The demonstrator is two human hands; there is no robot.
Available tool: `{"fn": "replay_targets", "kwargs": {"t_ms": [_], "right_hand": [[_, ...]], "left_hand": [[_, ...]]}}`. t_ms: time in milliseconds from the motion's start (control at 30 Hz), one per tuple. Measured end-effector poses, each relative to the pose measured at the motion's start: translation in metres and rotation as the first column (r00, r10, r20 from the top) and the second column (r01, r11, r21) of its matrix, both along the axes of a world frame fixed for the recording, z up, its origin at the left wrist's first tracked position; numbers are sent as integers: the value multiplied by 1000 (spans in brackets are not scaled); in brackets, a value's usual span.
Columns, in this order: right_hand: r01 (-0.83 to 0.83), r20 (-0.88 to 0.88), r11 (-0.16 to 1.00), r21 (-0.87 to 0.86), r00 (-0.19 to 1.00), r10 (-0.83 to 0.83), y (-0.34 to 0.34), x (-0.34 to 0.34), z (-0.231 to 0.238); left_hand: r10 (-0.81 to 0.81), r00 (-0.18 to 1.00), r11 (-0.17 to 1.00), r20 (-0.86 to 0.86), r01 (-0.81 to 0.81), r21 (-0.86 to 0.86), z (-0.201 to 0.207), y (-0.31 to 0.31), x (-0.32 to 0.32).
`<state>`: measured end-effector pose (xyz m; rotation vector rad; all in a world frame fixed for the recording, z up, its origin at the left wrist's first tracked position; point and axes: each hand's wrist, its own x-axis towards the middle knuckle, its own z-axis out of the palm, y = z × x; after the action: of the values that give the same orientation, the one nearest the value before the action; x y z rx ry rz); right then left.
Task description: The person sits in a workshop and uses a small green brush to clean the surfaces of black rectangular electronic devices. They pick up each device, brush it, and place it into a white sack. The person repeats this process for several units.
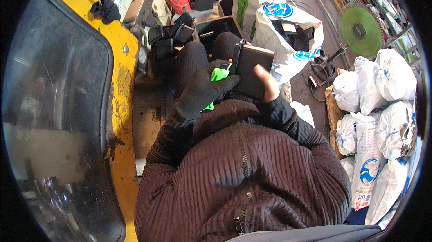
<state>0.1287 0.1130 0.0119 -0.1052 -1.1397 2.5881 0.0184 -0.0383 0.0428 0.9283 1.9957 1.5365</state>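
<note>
The person's jacket [243,161] lies nearest, just below the flat black case [252,69], which is held tilted above the thighs. The bare right hand [268,84] grips the case's right edge, thumb across its face; the gloved left hand [202,88] is closed around a green-handled tool [219,74] at the case's left edge. Left of the case, a yellow machine frame [122,84] bounds the arm room; right of it, an open white sack [272,46] crowds close. Beyond the case sit a dark bin [233,19] and a red bucket [179,0]. Farther right of it, grey floor [310,6] runs toward a green fan [359,30] and stacked white sacks [366,129].
</note>
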Motion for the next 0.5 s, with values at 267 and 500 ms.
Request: {"fn": "replay_targets", "kwargs": {"t_ms": [267, 500], "right_hand": [[-176, 113, 927, -332, 968, 224, 1, 14, -38], [-172, 284, 959, -223, 930, 233, 0, 22, -45]], "left_hand": [[-75, 849, 991, 523, 4, 136, -34, -71, 0], [-185, 972, 975, -143, 163, -151, -1, -79, 36]]}}
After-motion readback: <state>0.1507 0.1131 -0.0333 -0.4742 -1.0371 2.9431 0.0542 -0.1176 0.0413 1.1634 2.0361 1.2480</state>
